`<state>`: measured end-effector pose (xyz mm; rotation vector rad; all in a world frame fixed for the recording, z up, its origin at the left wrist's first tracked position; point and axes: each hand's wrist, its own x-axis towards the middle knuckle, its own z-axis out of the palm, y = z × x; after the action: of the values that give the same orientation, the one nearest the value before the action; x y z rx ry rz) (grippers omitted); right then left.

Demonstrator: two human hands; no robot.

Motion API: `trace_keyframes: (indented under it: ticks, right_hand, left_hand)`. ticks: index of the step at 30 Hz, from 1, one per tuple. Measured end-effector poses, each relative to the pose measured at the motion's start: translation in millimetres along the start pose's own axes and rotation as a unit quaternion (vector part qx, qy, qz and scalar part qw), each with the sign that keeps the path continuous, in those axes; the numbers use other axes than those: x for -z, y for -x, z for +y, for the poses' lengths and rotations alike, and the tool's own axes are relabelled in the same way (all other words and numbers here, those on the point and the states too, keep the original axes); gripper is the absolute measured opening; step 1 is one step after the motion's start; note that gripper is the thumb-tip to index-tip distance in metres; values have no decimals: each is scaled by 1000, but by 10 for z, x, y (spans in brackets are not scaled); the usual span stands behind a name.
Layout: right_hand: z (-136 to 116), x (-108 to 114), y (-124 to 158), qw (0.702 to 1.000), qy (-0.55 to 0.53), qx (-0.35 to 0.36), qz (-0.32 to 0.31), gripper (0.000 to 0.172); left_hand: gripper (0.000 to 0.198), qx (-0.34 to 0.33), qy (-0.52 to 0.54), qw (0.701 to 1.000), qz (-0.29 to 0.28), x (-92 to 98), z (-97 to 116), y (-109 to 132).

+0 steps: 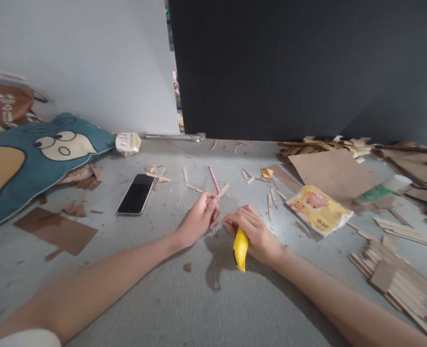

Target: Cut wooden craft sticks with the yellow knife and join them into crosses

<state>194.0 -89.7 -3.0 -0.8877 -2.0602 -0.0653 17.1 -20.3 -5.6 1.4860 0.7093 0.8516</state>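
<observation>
Left hand: fingers closed in a pinch on a stick, held at the centre of the tabletop. Right hand: fingers curled round a yellow tool, just right of the left hand; its working end is hidden. Containers: printed packet and white-capped tube lie at right, contents not visible. Brown bag, far left, appears to be a pouch, though blurred; contents cannot be told.
</observation>
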Motion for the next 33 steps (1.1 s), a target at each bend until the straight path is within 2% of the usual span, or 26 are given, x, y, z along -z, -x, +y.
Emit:
trace_keyframes:
  ticks: [2,6,10,13,16,20,24,28,33]
  right_hand:
    - [-6,1,4,999,-6,-14,28,15]
    - [-48,50,-2,996,-19,-58,72,29]
    - [-70,110,46,990,7,-86,108,29]
    - [-57,112,117,987,-31,-132,88,36]
    - [-65,85,137,984,-20,-153,88,29]
    - [-124,66,50,987,-15,-121,106,30]
    - [-161,64,-7,993,-26,-70,94,39]
    - [-156,45,16,994,-18,-57,92,52]
    - [-151,31,31,995,-9,-44,84,56]
  left_hand:
    - [41,-15,-6,1000,1,-1,22,16]
    - [42,-31,-14,999,26,-16,61,54]
    - [38,-43,-22,998,35,-34,79,72]
    - [37,-38,-21,999,31,-40,86,75]
    - [36,-39,-39,998,33,-33,90,77]
    - [37,-40,-54,997,30,-22,80,82]
    - [37,-31,-48,998,24,-29,81,87]
    - [36,-32,-49,998,24,-40,100,90]
    - [35,-44,-59,997,29,-33,85,89]
